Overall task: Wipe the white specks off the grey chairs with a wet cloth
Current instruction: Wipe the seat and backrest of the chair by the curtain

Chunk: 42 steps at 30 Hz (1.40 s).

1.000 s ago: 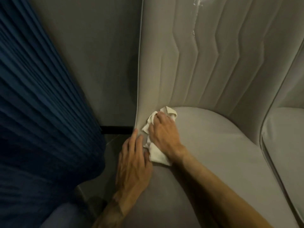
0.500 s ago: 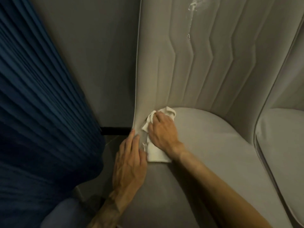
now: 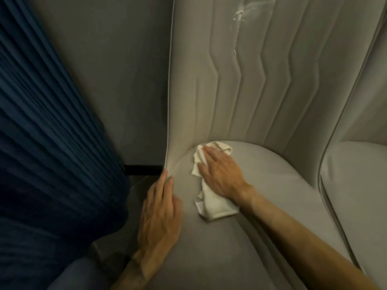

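A grey upholstered chair [image 3: 261,206] fills the middle of the view, with a channel-stitched backrest. My right hand [image 3: 222,172] lies flat, fingers straight, pressing a crumpled white cloth [image 3: 211,204] onto the seat near the crease where seat meets backrest. My left hand [image 3: 160,212] rests open on the seat's left edge, fingertips touching the piped lower corner of the backrest. White specks [image 3: 239,15] and a faint smear mark the upper backrest, with a smaller speck [image 3: 234,52] below them.
A second grey chair [image 3: 356,185] stands close on the right. A pleated dark blue curtain [image 3: 52,143] hangs at the left. Behind is a grey wall [image 3: 115,70] with a black skirting strip [image 3: 144,170] at floor level.
My right hand has flattened out over the cloth and slid it a little rightward along the seat, away from the left hand. My left hand stays on the seat edge.
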### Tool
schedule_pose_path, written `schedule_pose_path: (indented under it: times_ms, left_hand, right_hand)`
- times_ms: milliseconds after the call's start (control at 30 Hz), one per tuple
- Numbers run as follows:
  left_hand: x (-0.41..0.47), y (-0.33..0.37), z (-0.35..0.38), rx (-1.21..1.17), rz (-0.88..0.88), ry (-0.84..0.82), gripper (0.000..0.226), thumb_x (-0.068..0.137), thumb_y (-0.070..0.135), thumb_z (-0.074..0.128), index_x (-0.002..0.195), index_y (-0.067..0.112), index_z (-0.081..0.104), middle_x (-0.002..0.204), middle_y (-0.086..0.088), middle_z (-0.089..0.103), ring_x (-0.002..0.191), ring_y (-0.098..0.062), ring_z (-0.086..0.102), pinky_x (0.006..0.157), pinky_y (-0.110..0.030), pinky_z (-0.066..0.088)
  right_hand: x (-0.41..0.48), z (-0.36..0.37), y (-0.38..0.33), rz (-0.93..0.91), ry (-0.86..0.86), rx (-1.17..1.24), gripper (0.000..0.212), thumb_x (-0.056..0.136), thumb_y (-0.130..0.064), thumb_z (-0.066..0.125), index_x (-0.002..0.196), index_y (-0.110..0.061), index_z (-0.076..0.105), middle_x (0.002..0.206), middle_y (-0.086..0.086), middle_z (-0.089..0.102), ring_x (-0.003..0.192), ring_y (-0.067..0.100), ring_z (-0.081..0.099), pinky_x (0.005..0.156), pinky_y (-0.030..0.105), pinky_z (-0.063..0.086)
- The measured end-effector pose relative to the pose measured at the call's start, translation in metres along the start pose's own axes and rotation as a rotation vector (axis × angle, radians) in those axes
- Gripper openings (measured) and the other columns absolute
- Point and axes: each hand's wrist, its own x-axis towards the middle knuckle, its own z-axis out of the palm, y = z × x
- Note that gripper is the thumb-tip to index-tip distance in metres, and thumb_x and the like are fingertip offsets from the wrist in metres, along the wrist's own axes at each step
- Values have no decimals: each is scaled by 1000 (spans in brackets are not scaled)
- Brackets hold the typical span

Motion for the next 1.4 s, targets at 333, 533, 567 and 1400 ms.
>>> schedule_pose_path:
  times_ms: [333,533,567,1400]
  left_hand:
    - [1,-1,0,9,18,-19,65,98,33,23,149,6,53,163,-11,41,138,-37,52,111,-49,45]
    - [1,2,-3,-9,3,-9,65,96,34,23,144,5,57,162,-11,44,134,-41,52,108,-53,48]
    - [1,3,-4,-20,-11,-22,69,95,37,20,146,6,55,164,-9,41,137,-40,49,111,-52,45]
    - [270,118,-108,-189,369,652,73,104,33,45,163,1,16,166,-23,24,143,-41,38,111,-52,41]
  right_hand:
    - [1,23,-52,21,44,15,62,110,-42,28,162,-9,28,170,13,27,159,30,22,129,45,15]
    - [-29,-9,66,147,52,-87,56,112,-33,27,163,-11,24,170,9,28,160,22,19,129,38,15]
    - [-39,-15,86,209,64,-84,55,112,-31,30,162,-9,27,168,10,31,158,24,23,128,39,18]
    - [98,-216,92,315,1321,407,56,113,-24,36,163,-2,21,172,11,22,161,23,17,133,39,12]
